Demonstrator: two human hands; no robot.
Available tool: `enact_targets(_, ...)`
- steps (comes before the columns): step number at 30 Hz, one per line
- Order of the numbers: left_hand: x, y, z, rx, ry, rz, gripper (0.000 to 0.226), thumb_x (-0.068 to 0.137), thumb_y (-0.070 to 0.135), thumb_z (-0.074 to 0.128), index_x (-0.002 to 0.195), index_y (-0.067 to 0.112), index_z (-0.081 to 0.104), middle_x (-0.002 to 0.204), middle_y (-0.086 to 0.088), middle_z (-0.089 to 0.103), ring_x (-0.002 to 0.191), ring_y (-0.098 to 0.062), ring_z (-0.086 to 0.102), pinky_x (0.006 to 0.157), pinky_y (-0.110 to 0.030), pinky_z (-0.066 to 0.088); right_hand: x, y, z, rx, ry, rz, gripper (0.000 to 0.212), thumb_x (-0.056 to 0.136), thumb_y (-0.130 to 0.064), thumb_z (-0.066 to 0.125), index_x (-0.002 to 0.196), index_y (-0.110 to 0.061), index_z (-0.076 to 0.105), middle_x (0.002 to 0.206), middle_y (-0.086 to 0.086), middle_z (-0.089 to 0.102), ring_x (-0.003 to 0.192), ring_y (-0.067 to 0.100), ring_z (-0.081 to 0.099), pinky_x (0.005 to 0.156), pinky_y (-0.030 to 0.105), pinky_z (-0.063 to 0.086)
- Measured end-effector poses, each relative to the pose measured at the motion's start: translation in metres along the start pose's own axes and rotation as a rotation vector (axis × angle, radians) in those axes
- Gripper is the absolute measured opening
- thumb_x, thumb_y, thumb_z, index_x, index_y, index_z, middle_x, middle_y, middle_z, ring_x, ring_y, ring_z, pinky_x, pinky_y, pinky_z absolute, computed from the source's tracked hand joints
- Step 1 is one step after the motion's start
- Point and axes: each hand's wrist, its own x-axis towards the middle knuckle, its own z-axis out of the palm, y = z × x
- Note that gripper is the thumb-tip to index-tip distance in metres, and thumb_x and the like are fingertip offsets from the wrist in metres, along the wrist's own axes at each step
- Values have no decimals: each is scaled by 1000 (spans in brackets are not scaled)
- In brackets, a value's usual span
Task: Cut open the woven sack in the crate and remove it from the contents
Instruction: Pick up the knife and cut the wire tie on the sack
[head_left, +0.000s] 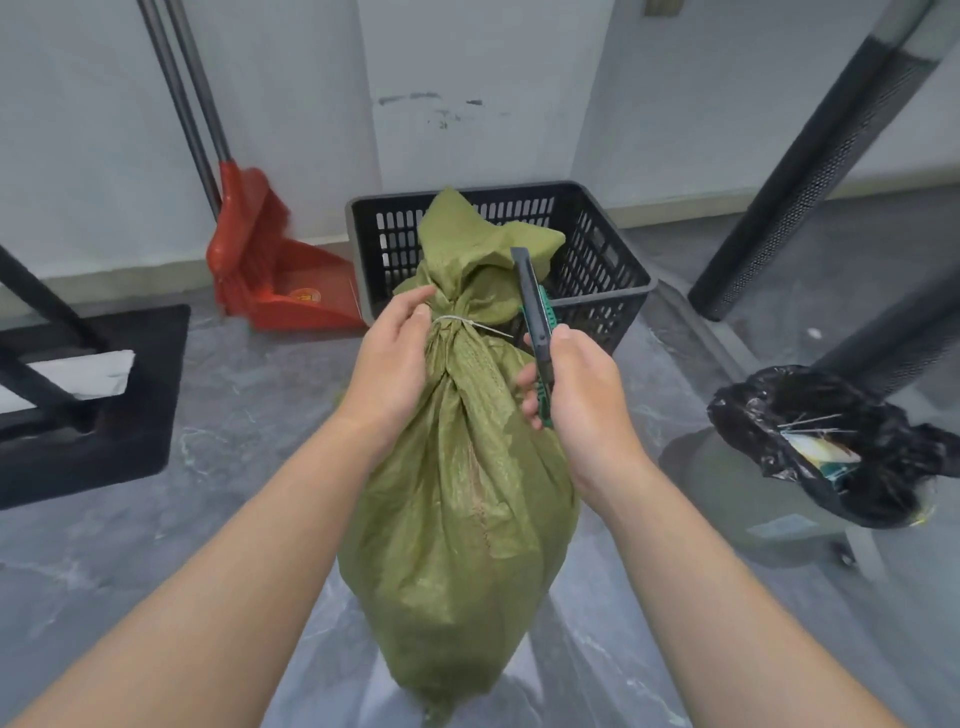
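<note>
A full olive-green woven sack (457, 499) stands in front of me on the floor, its neck tied off by a white zip tie (457, 321). My left hand (395, 358) grips the sack's neck just below the tie. Held upright beside the neck is a dark utility knife with a green slider (537, 327), and my right hand (582, 400) is shut on its handle. Just behind the sack sits a black slotted plastic crate (597, 244); the sack's bunched top overlaps its front rim.
A red broom and dustpan (270, 270) lean on the wall left of the crate. A black mat with a stand (88, 395) lies at the left. At the right are a bin lined with a black bag (831, 447) and black perforated posts (810, 171).
</note>
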Motion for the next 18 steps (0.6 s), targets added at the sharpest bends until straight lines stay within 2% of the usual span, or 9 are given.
enact_targets(3, 10, -26, 8, 86, -34, 21, 44, 111, 33, 36, 153, 37, 45, 158, 12, 44, 147, -7, 36, 125, -37, 25, 0, 10, -8, -28, -9, -13, 26, 107, -31, 46, 101, -12, 63, 82, 6, 67, 59, 15, 57, 53, 31, 48)
enact_targets(5, 20, -35, 13, 158, -100, 18, 49, 111, 37, 34, 160, 39, 32, 166, 15, 32, 152, -7, 27, 121, -31, 20, 3, 14, -12, -70, -12, -30, 17, 102, -27, 54, 99, -13, 63, 81, 5, 70, 57, 14, 59, 55, 34, 48)
enact_targets(8, 35, -39, 20, 220, -129, 39, 50, 110, 39, 38, 159, 39, 33, 161, 10, 40, 148, -10, 35, 114, -28, 26, 8, 16, -18, -157, 19, -64, 15, 92, -27, 59, 97, -13, 61, 84, 10, 72, 56, 14, 60, 56, 38, 47)
enact_targets(9, 39, -41, 21, 234, -111, 56, 48, 109, 39, 40, 156, 40, 38, 150, 4, 53, 138, -13, 47, 109, -30, 33, 10, 16, -20, -192, 29, -76, 18, 89, -30, 59, 98, -14, 61, 87, 13, 72, 57, 15, 57, 57, 42, 47)
enact_targets(10, 40, -44, 21, 245, -85, 76, 44, 108, 40, 44, 152, 40, 45, 129, -1, 63, 116, -14, 59, 99, -32, 41, 12, 17, -21, -231, 35, -83, 20, 87, -33, 59, 98, -16, 61, 90, 15, 71, 58, 15, 55, 60, 44, 49)
enact_targets(12, 41, -50, 19, 255, -41, 111, 34, 105, 40, 52, 138, 40, 56, 88, -2, 57, 74, -14, 53, 74, -33, 44, 15, 21, -23, -276, 42, -100, 19, 86, -37, 58, 97, -22, 62, 92, 14, 71, 60, 13, 51, 63, 42, 47)
enact_targets(13, 42, -53, 18, 249, -27, 125, 28, 103, 40, 57, 130, 40, 60, 80, -1, 50, 65, -14, 47, 68, -33, 43, 17, 24, -24, -280, 45, -107, 17, 88, -37, 57, 97, -24, 63, 92, 14, 71, 60, 13, 50, 63, 40, 45)
enact_targets(15, 42, -54, 16, 230, -6, 168, 17, 96, 37, 68, 112, 39, 65, 77, 0, 45, 62, -13, 42, 64, -32, 41, 21, 28, -25, -289, 50, -131, 16, 92, -40, 55, 94, -27, 65, 92, 17, 69, 59, 13, 48, 62, 38, 42)
enact_targets(18, 40, -52, 12, 301, -3, 253, 13, 89, 28, 77, 93, 33, 66, 84, 1, 46, 67, -15, 41, 67, -31, 42, 23, 32, -25, -328, 60, -193, 25, 97, -51, 54, 88, -31, 67, 90, 19, 68, 62, 20, 52, 63, 40, 43)
